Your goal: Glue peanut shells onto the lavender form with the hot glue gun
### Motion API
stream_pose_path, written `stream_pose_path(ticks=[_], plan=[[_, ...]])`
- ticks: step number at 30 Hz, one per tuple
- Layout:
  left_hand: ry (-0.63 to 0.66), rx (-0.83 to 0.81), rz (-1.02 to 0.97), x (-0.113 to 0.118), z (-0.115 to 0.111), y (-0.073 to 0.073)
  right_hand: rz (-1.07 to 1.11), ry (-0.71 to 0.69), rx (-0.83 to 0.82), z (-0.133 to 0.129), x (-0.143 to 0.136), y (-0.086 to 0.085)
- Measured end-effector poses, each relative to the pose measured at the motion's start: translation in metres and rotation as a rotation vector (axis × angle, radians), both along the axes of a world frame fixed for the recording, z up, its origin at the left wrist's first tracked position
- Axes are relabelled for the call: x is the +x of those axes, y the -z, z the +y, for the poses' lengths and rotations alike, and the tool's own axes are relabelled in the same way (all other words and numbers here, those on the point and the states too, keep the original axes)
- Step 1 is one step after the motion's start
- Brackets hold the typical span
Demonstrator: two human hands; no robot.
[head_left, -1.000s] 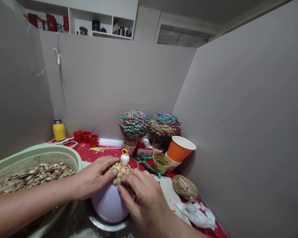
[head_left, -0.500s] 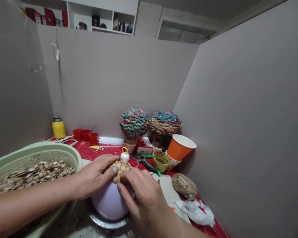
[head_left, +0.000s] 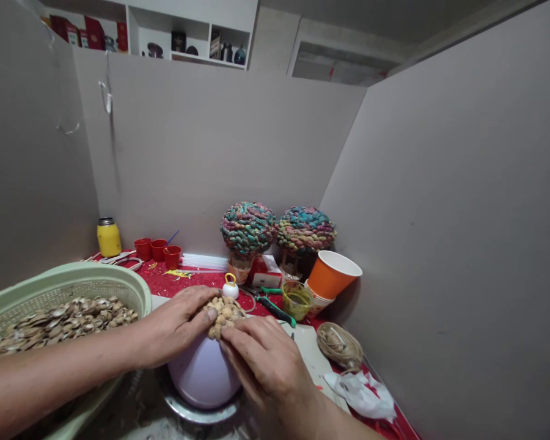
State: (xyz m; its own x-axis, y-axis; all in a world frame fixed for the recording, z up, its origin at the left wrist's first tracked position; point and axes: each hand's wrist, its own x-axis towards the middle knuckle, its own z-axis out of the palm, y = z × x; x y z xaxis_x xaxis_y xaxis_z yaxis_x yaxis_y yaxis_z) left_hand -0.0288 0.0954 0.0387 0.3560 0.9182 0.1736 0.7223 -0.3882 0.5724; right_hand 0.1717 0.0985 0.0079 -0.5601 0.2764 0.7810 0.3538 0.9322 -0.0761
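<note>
A smooth, round lilac form (head_left: 204, 374), like a balloon, sits in a shiny metal bowl (head_left: 201, 417). Tan nutshell-like pieces (head_left: 228, 310) cover its top in a tight cluster. My left hand (head_left: 183, 318) lies along the cluster's left side, fingers stretched out and thumb on the shells. At the near right edge of the cluster, my right hand (head_left: 268, 357) has its bent fingers together against the shells. Whether a loose piece is between these fingers is hidden. Left of the bowl, a pale green colander (head_left: 140, 284) holds many brown shells (head_left: 59, 324).
Behind my hands stand a white piece with a yellow ring (head_left: 230, 287), green-handled pliers (head_left: 277, 310), a yellowish tub (head_left: 297, 299) and an orange paper bucket (head_left: 327, 278). Two colourful shell-covered domes (head_left: 249, 228) are near the back panel. Twine (head_left: 339, 345) lies right.
The right hand's fingers have shifted slightly along the cluster's near edge, uncovering more shells. My left hand stays in place.
</note>
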Motion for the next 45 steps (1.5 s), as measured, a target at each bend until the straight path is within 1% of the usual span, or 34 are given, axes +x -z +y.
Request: stream_pose_path(ticks=[7, 17, 21, 25, 27, 29, 32, 34, 36, 41, 45], plan=[[0.026, 0.029, 0.012, 0.002, 0.0, -0.002, -0.079, 0.04, 0.168, 0.002, 0.001, 0.0], [0.049, 0.031, 0.025, 0.002, -0.001, -0.003, -0.145, 0.081, 0.297, 0.0, -0.002, -0.003], [0.034, 0.028, 0.02, 0.001, -0.001, -0.003, -0.117, 0.046, 0.255, -0.001, 0.002, -0.007], [0.045, 0.033, 0.01, 0.0, 0.0, -0.003, -0.039, -0.008, 0.227, -0.005, 0.014, -0.009], [0.035, 0.037, 0.002, 0.0, -0.001, -0.004, -0.03, -0.036, 0.233, -0.008, 0.019, -0.004], [0.026, 0.034, -0.003, 0.001, -0.001, -0.004, -0.046, -0.047, 0.249, -0.009, 0.02, 0.005], [0.019, 0.022, 0.002, 0.0, -0.003, -0.005, -0.091, -0.017, 0.283, -0.009, 0.017, 0.02], [0.012, 0.018, 0.005, 0.0, -0.003, -0.004, -0.1, 0.007, 0.295, -0.008, 0.014, 0.026], [-0.001, 0.006, 0.016, -0.002, -0.003, -0.003, -0.096, 0.016, 0.282, -0.007, 0.013, 0.027], [-0.032, -0.021, 0.057, -0.003, -0.002, -0.002, -0.093, 0.029, 0.198, -0.007, 0.012, 0.023], [-0.028, -0.034, 0.053, -0.004, -0.002, -0.003, -0.038, -0.03, 0.182, -0.008, 0.013, 0.023]])
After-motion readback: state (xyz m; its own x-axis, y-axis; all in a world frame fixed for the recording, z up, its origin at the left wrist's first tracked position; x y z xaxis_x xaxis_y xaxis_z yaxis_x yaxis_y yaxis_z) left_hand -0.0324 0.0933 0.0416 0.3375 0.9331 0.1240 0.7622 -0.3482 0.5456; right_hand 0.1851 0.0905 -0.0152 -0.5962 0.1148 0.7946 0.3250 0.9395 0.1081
